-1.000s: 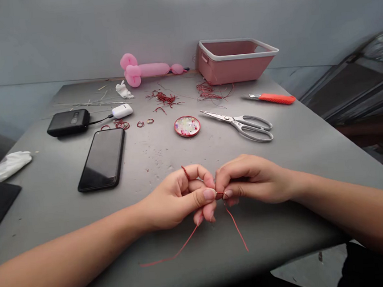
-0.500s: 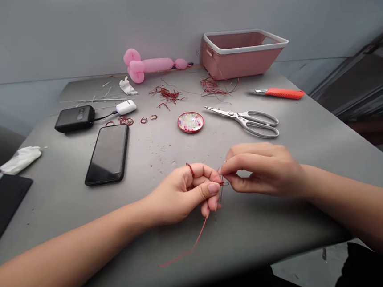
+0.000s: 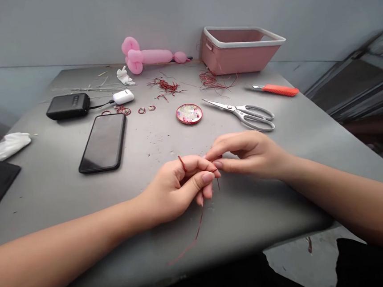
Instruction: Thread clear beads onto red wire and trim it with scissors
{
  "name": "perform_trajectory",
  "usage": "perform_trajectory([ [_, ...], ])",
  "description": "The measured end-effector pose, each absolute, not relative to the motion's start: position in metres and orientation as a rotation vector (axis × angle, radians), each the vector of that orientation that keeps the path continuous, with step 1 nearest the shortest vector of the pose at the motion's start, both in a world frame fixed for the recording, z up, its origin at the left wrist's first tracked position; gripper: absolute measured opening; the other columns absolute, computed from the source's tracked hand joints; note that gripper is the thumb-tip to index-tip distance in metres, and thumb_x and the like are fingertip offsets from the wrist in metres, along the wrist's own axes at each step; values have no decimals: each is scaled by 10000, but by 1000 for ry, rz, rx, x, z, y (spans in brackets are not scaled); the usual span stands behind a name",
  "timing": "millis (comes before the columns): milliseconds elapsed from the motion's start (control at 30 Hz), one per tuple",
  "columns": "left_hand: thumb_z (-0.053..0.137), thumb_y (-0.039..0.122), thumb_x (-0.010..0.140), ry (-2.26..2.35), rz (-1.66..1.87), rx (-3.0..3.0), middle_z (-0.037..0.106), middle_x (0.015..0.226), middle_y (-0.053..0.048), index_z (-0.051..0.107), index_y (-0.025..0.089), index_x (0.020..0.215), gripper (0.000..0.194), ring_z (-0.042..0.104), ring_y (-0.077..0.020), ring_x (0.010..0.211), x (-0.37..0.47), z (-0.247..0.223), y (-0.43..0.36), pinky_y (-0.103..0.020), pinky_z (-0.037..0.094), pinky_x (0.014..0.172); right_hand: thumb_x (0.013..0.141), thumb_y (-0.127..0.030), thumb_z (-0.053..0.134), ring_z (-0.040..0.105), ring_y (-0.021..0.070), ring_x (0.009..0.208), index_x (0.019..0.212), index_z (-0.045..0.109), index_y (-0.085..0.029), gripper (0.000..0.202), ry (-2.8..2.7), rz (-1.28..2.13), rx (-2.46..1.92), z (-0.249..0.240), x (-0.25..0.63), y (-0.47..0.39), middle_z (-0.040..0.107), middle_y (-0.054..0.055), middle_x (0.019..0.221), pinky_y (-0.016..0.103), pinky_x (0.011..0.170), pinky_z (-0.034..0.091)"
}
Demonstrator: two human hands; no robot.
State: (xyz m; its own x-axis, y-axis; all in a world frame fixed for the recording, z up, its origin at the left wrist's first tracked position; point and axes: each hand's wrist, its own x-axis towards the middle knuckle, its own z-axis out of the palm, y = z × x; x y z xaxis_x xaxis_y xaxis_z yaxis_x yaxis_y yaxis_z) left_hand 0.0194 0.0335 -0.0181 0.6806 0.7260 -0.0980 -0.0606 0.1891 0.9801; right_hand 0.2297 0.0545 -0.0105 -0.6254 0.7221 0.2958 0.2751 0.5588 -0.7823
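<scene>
A: In the head view, where is the cord?

B: The thin, flexible red cord [image 3: 200, 223] is at the fingertips, above the near part of the smooth grey table [image 3: 64, 186]. One long tail slants down from under the left fingers; a short end hangs just beside the fingertips.

A: What is each hand doing?

B: The left hand [image 3: 178, 185] grasps the cord between thumb and bent forefinger, probably to steady the small worked part. The right hand [image 3: 251, 154] has thumb and forefinger right against that spot, touching the left fingertips; I can't tell whether it grips the cord or merely guides it.

A: And that narrow, twisted red cord ring [image 3: 182, 163]?

B: It circles the left forefinger, well clear of the pinch, so it likely doesn't hinder the grip.

A: Why is the middle bare?

B: Presumably for elbow room. The silver metal scissors [image 3: 230, 107] lie just beyond the right hand, handles to the right, seemingly for an easy reach. The round, red-rimmed dish of small pale and coloured beads [image 3: 190, 123] sits beside their tips, perhaps so its rim stops beads rolling away.
</scene>
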Motion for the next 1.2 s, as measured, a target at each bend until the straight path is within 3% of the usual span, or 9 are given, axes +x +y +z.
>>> perform_trajectory([
  [67,600,256,886,657,633,1298,566,628,34,583,159,900,99,537,-92,560,19,-19,32,-209,455,523,870,-236,643,632,133,714,871,719,-171,100,-2140,1146,-852,-9,229,56,690,30,775,259,637,506],
  [133,592,249,889,662,620,1322,564,631,33,585,157,907,94,532,-92,557,19,-20,31,-209,455,520,863,-199,638,631,131,702,838,716,-175,85,-2159,1072,-871,-8,228,54,689,28,765,259,627,505],
  [333,605,273,888,681,633,1301,584,626,30,609,162,925,117,567,-105,588,20,-20,32,-228,480,570,812,-174,706,585,165,695,834,704,-278,107,-2145,-172,-615,-6,225,45,656,17,716,327,635,485],
  [500,630,271,872,705,617,1305,606,640,22,617,151,915,128,567,-98,576,20,-18,30,-228,483,576,834,-183,670,614,192,744,829,662,-299,116,-2063,-499,-679,0,234,52,658,11,751,360,688,498],
  [633,632,281,876,809,655,1288,629,651,20,595,152,901,137,577,-95,564,20,-18,31,-233,492,591,834,-136,621,631,225,896,943,626,-269,173,-1766,-284,-1092,5,245,67,667,48,908,396,808,496],
  [767,648,272,868,822,764,1291,674,706,-2,588,157,898,133,627,-118,628,20,-20,33,-273,532,681,843,-251,644,623,196,854,871,639,-222,41,-1791,357,-1156,5,240,64,659,34,879,358,771,491],
  [900,669,255,848,743,689,1335,696,745,-19,619,154,912,130,676,-152,720,20,-23,33,-302,551,749,869,-388,651,629,181,868,828,689,-204,192,-1986,931,-1093,3,222,43,677,35,889,343,813,496],
  [1033,655,247,856,727,615,1368,712,750,-29,642,149,919,118,690,-158,735,18,-22,34,-297,556,756,856,-337,685,627,169,863,833,689,-207,132,-1936,939,-1047,0,214,31,669,29,876,343,815,501],
  [1200,681,290,852,676,630,1246,706,693,-12,597,152,886,165,682,-134,691,18,-17,38,-276,553,743,848,-170,677,619,158,783,839,676,-225,56,-2009,539,-802,1,214,30,692,15,779,348,753,513],
])
